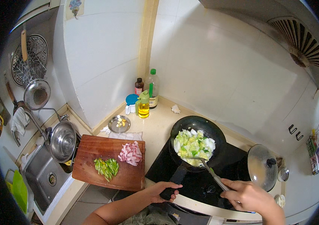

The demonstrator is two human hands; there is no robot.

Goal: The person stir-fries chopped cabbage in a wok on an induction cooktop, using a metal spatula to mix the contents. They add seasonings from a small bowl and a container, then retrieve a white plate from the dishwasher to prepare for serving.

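Note:
My left hand [162, 192] grips the black handle of a dark wok [217, 132] on the black glass cooktop [204, 184]. Chopped cabbage [194, 143], pale white and green, fills the middle of the wok. In my right hand [248, 195] is a metal spatula [214, 174]; its blade lies against the near side of the cabbage, partly hidden by leaves. To the left, a wooden cutting board [83, 157] bears sliced raw meat [130, 153] and a heap of cut green peppers [106, 168].
A glass lid [262, 166] leans at the cooktop's right. Behind the board are a metal dish [119, 130] with garlic and ginger-like pieces, an oil bottle [143, 108] and other bottles. At left, a metal basin [63, 141] sits by the sink [45, 178]; strainers [37, 94] hang above.

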